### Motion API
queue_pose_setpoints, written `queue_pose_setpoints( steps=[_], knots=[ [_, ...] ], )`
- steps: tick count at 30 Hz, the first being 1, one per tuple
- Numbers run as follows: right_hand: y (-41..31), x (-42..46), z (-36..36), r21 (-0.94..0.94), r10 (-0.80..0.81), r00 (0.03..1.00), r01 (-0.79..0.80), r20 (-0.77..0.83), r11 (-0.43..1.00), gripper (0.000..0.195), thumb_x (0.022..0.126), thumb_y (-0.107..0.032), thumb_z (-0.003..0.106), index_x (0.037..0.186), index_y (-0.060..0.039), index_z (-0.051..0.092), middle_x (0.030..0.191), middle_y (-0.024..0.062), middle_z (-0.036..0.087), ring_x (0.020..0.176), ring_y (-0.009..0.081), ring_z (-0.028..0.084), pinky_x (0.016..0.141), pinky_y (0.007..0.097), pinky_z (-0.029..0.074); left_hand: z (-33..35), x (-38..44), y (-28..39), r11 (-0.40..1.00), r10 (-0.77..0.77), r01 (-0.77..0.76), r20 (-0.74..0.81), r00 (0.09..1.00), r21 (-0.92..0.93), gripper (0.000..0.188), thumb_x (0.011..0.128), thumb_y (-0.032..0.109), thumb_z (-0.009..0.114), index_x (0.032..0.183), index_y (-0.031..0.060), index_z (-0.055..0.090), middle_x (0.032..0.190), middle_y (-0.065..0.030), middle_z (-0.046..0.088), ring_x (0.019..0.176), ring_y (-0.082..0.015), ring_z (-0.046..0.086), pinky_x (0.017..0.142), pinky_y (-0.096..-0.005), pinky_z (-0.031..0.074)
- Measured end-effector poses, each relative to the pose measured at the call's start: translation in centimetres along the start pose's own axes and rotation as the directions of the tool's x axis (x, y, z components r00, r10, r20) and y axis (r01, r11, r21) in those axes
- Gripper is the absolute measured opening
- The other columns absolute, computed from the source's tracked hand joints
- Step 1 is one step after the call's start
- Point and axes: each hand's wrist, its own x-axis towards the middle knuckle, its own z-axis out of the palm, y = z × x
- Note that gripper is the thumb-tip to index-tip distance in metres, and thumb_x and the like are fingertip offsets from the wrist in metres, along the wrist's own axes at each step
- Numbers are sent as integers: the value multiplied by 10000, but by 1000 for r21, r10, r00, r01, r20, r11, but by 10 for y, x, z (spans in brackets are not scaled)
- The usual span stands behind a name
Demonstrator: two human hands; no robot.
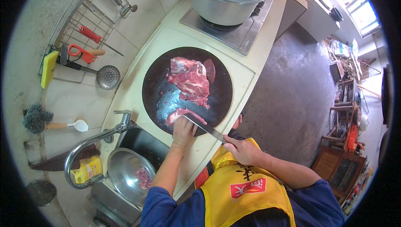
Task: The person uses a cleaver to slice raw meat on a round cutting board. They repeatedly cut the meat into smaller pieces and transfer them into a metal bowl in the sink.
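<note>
A round dark cutting board (159,70) lies on the pale countertop. On its near edge rests a strip of raw meat (176,115), with my left hand (183,132) pressed over its near side, fingers curled. My right hand (239,148) grips the handle end of a kitchen knife (205,127). The blade slants across the strip, just right of my left fingertips; whether it has entered the meat cannot be told. A larger slab of raw meat (189,81) sits farther back on the board, beside a thin reddish slice (209,70).
Left of me, a steel bowl (123,177) with small meat pieces stands at the sink (138,142), near the curved faucet (73,152). A large lidded aluminium pot (227,6) occupies the stove (250,36). Utensils, including a skimmer (108,77), hang from a wall rack (83,14).
</note>
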Motion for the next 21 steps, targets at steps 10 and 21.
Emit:
queue_pose_setpoints(
  steps=[10, 21],
  knots=[
    [-7, 54, 11, 21, -105, 993, 106, -51, 994, 650, 1120, -505, 485, 1469, 37, 573, 1236, 350, 692, 1158, 488, 686, 1023, 509, 538, 1, 2, 1, 1000, -17, 17, -15, 1000, 19, 369, 773, 70, 828, 1126, 52, 723, 1061, -144, 661, 964, -372, 644, 868, -482, 531],
    [-14, 81, 11, 31, -63, 995, 61, 72, 998, 680, 1135, -537, 389, 1534, -4, 528, 1344, 337, 658, 1268, 485, 632, 1107, 489, 489, -3, 5, 9, 1000, -20, 19, -57, 998, -10, 379, 760, 40, 813, 1126, 67, 718, 1061, -146, 681, 945, -370, 659, 831, -473, 535]
  ],
)
